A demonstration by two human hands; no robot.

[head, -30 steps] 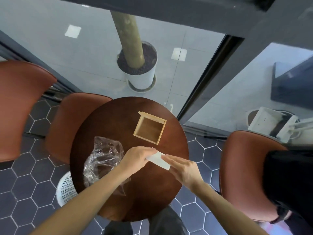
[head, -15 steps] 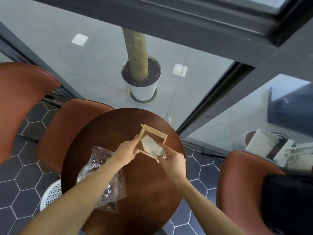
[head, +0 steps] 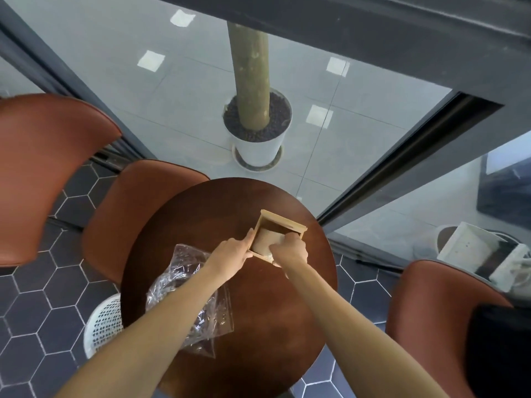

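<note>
1. the wooden box [head: 283,223] sits on the round worktop [head: 258,326], near its far edge.
2. the left hand [head: 230,255] grips the box's left wall.
3. the right hand [head: 288,249] reaches inside the box, fingers curled around the folded paper [head: 265,239].
4. a clear plastic bag [head: 184,262] lies under the left forearm.

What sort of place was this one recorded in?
Probably a café or lounge seating corner: a small round wooden table with brown cushioned chairs around it, set against a glass wall with a potted tree beyond.
</note>
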